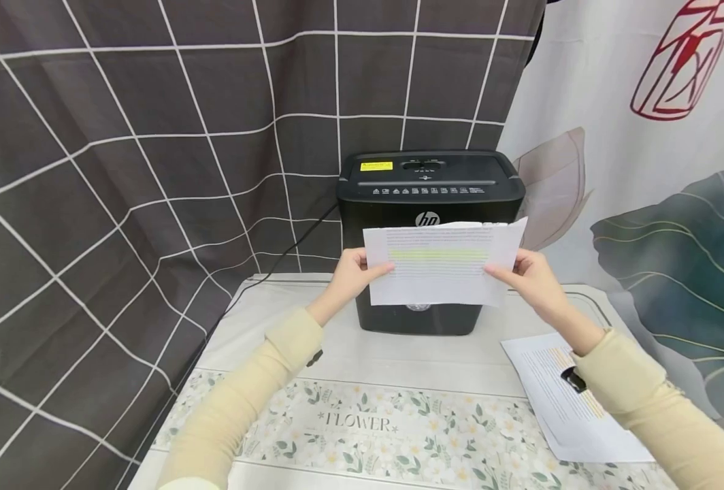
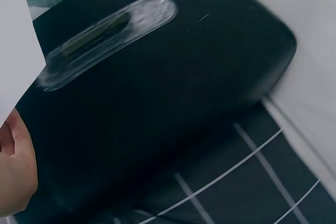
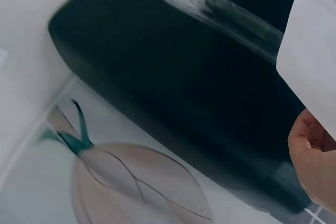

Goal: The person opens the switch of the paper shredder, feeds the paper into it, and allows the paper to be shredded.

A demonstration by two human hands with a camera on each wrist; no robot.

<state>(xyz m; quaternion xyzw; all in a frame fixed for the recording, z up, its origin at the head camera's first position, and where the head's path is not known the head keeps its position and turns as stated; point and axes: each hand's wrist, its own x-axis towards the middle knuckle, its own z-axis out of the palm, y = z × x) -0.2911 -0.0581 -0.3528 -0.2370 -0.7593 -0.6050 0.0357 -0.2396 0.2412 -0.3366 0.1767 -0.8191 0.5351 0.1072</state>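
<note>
A torn piece of printed paper (image 1: 438, 279) with a yellow-highlighted band is stretched between both hands, its top edge ragged. The left hand (image 1: 356, 271) pinches its left side, thumb on the printed face. On the opposite side the right hand (image 1: 530, 280) pinches it the same way. Directly behind the paper stands a black HP paper shredder (image 1: 423, 178), its top slot in sight above the sheet. Both wrist views show the shredder's front with a clear oval window (image 2: 110, 40), and the paper's plain back (image 3: 310, 51) in the right wrist view.
More printed sheets (image 1: 558, 401) with orange highlighting lie on the table at the right, partly under the right forearm. A black cord (image 1: 282, 255) runs left from the shredder. A grid-patterned curtain (image 1: 154, 136) hangs behind and left; the table bears a floral cloth (image 1: 362, 435).
</note>
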